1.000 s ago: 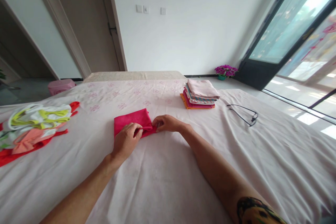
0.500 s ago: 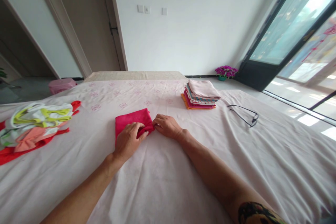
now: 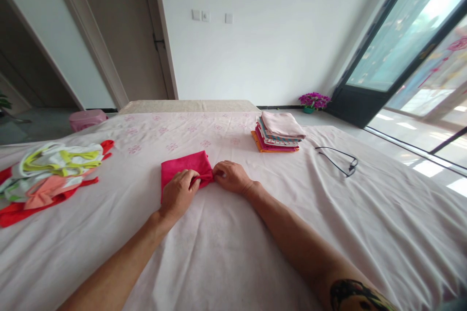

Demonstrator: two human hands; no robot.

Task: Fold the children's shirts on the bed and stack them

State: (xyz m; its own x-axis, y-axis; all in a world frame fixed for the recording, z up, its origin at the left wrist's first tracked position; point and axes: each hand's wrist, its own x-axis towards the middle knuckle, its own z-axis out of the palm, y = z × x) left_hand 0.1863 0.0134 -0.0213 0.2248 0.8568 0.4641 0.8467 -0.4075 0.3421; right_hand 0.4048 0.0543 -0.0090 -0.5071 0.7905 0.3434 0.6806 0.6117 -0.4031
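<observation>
A bright pink-red cloth (image 3: 184, 163), folded into a rough square, lies on the pale pink bedsheet (image 3: 219, 252) in front of me. My left hand (image 3: 180, 192) rests over its near edge, thumb and fingers pinching a fold. At the cloth's right corner, my right hand (image 3: 231, 176) has its fingertips closed on the gathered fabric. The fingers partly hide the pinched edges. Farther back to the right stands a neat stack of folded cloths (image 3: 280, 131), light pink on top and orange at the bottom.
Rumpled clothes (image 3: 54, 170) in red, white, yellow-green and coral lie at the left. Black-framed glasses (image 3: 341, 160) rest on the sheet at the right. Beyond the bed are a pink stool (image 3: 87, 119), purple flowers (image 3: 314, 100) and a glass door (image 3: 386, 43).
The left thumb has drawn in against the fingers, closing on the cloth's fold. The right hand stays at the corner, almost unmoved. The view has shifted very slightly.
</observation>
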